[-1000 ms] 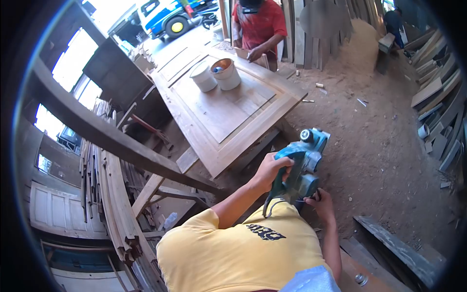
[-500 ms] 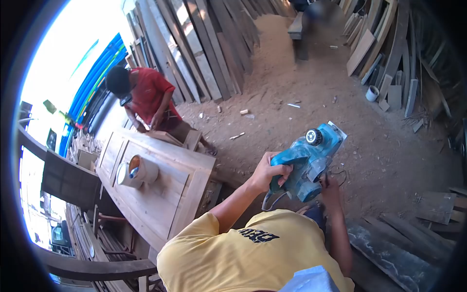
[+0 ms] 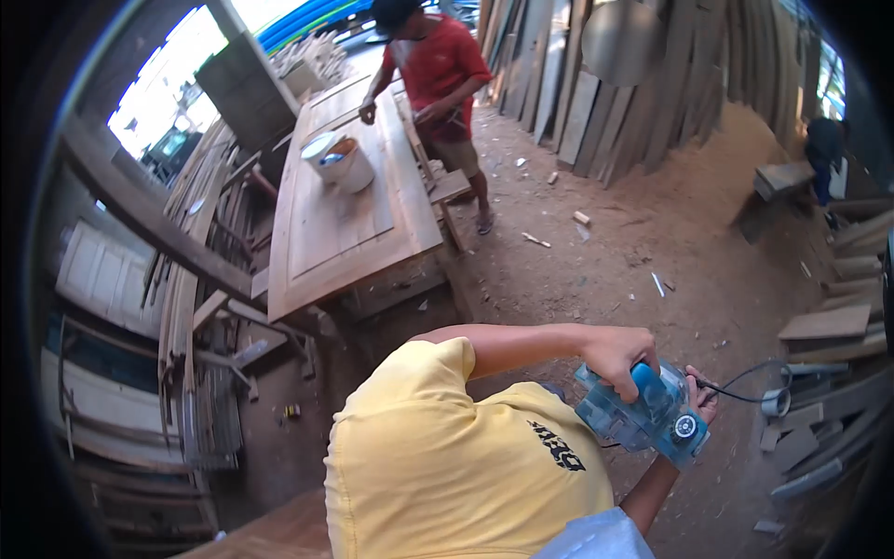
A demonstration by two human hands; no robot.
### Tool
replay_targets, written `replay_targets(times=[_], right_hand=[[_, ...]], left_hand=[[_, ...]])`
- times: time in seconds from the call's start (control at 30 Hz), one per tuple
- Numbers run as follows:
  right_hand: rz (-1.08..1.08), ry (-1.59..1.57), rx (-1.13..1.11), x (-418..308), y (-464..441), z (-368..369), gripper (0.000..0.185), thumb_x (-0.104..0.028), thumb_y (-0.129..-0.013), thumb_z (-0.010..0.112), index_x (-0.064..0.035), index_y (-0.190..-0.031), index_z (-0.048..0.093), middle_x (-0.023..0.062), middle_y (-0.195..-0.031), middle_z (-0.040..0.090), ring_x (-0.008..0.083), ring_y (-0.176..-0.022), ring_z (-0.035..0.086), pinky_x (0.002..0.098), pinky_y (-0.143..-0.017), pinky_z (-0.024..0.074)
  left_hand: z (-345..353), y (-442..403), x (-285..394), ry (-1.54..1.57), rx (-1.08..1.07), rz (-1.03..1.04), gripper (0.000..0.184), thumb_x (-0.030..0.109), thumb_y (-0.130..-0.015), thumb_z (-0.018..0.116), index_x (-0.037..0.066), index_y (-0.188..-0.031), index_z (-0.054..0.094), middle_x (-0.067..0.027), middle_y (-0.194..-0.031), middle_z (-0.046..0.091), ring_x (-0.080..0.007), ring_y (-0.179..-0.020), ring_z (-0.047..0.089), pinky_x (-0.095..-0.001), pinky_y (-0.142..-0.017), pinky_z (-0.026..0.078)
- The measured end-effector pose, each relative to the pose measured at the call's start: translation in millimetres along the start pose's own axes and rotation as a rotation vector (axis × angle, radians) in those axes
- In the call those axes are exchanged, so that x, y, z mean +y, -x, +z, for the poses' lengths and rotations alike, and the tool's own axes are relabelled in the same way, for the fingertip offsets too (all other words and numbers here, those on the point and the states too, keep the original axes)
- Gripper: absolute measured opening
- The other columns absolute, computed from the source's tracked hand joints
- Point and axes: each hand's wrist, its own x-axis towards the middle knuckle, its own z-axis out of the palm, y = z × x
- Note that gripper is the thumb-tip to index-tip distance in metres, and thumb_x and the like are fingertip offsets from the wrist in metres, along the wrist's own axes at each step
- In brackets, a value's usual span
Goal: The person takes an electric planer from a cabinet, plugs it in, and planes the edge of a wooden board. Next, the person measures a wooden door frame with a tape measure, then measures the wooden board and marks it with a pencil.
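A teal electric hand planer with a dial knob is held low in front of my body, tilted. My left hand is closed around its handle. Against the planer's far side is my right hand, partly hidden behind it, with curled fingers at the black power cord. The cord runs out from these fingers and loops to the right.
On the left, a wooden door panel lies on supports, with white buckets on it. A person in a red shirt stands beside it. Boards lean at the back; wood pieces lie right. Scraps dot the dirt floor.
My view has swung right. The planer has turned over in my left hand, its knob end now pointing down to the right. My right hand has come higher beside it.
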Motion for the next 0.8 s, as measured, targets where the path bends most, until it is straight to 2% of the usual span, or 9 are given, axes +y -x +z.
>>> replay_targets(times=[0.1, 0.3, 0.4, 0.47, 0.53, 0.67, 0.73, 0.77, 0.8], right_hand=[[0.118, -0.073, -0.135, 18.9, -37.8, 15.7, 0.011, -0.01, -0.1, 0.065, -0.007, -0.11, 0.063, 0.0092, -0.108, 0.07, 0.0194, -0.089, 0.067, 0.0309, -0.08, 0.0574], [0.403, -0.223, -0.362, 66.3, -85.5, 87.2, 0.008, -0.008, -0.098, 0.068, -0.0078, -0.104, 0.062, 0.0079, -0.105, 0.071, 0.0149, -0.085, 0.066, 0.0277, -0.076, 0.0558], [0.508, -0.275, -0.418, 86.9, -101.9, 128.2, 0.008, -0.006, -0.097, 0.069, -0.0082, -0.102, 0.062, 0.0072, -0.103, 0.071, 0.0127, -0.083, 0.065, 0.0261, -0.074, 0.0549], [0.553, -0.29, -0.453, 99.8, -112.6, 159.5, 0.009, -0.005, -0.097, 0.07, -0.0084, -0.1, 0.062, 0.0068, -0.102, 0.072, 0.0112, -0.082, 0.065, 0.025, -0.073, 0.0544], [0.559, -0.271, -0.485, 113.2, -125.6, 188.3, 0.01, -0.004, -0.096, 0.07, -0.0087, -0.098, 0.062, 0.0064, -0.101, 0.072, 0.0097, -0.08, 0.064, 0.0239, -0.071, 0.0539], [0.483, -0.116, -0.628, 127.7, -138.5, 232.6, 0.012, -0.005, -0.095, 0.072, -0.0102, -0.093, 0.062, 0.0076, -0.098, 0.071, 0.0115, -0.08, 0.066, 0.0242, -0.071, 0.0551], [0.408, -0.039, -0.751, 133.0, -144.8, 254.2, 0.025, -0.005, -0.093, 0.073, -0.0122, -0.082, 0.052, 0.0076, -0.095, 0.071, 0.0119, -0.079, 0.065, 0.0248, -0.071, 0.0532], [0.413, -0.037, -0.759, 130.9, -146.0, 270.2, 0.025, -0.005, -0.093, 0.073, -0.0122, -0.082, 0.052, 0.0076, -0.095, 0.071, 0.0119, -0.079, 0.065, 0.0248, -0.071, 0.0532], [0.388, -0.002, -0.797, 130.3, -143.9, 286.7, 0.031, -0.005, -0.093, 0.073, -0.0132, -0.079, 0.047, 0.0082, -0.094, 0.071, 0.0125, -0.078, 0.064, 0.0252, -0.07, 0.0519]], left_hand=[[-6.1, 1.2, -6.4, 0.352, 0.127, -0.112, 0.017, 0.015, -0.07, 0.076, 0.001, -0.077, 0.07, -0.0022, -0.064, 0.064, -0.0086, -0.053, 0.057, -0.0272, -0.047, 0.041], [-31.5, 42.4, -32.8, 0.563, 0.476, 0.056, 0.022, 0.011, -0.068, 0.076, -0.002, -0.087, 0.072, -0.0032, -0.073, 0.068, -0.0093, -0.055, 0.059, -0.0254, -0.047, 0.044], [-40.9, 68.5, -41.4, 0.605, 0.712, 0.042, 0.023, 0.009, -0.069, 0.075, -0.003, -0.089, 0.072, -0.0037, -0.074, 0.068, -0.0098, -0.055, 0.059, -0.0248, -0.048, 0.046], [-54.7, 92.2, -47.4, 0.561, 0.792, 0.032, 0.023, 0.009, -0.07, 0.075, -0.003, -0.09, 0.072, -0.0043, -0.075, 0.068, -0.0095, -0.056, 0.059, -0.0247, -0.049, 0.047], [-67.8, 116.7, -59.7, 0.556, 0.983, -0.004, 0.023, 0.008, -0.072, 0.074, -0.004, -0.091, 0.072, -0.0047, -0.076, 0.067, -0.009, -0.055, 0.059, -0.0246, -0.05, 0.047], [-89.1, 173.6, -90.1, 0.443, 1.178, -0.111, 0.021, 0.009, -0.073, 0.074, -0.003, -0.09, 0.071, -0.0043, -0.075, 0.066, -0.009, -0.055, 0.058, -0.0243, -0.051, 0.047], [-92.6, 198.7, -106.7, 0.406, 1.429, -0.125, 0.014, 0.011, -0.076, 0.074, 0.0, -0.082, 0.068, -0.0026, -0.069, 0.063, -0.0085, -0.053, 0.057, -0.0239, -0.05, 0.045], [-93.3, 212.3, -116.9, 0.419, 1.526, -0.187, 0.017, 0.011, -0.075, 0.075, -0.001, -0.085, 0.068, -0.0028, -0.071, 0.063, -0.0098, -0.054, 0.057, -0.0247, -0.052, 0.046], [-93.4, 222.3, -119.2, 0.425, 1.535, -0.195, 0.017, 0.011, -0.075, 0.075, -0.001, -0.085, 0.068, -0.0028, -0.071, 0.063, -0.0098, -0.054, 0.057, -0.0247, -0.052, 0.046]])
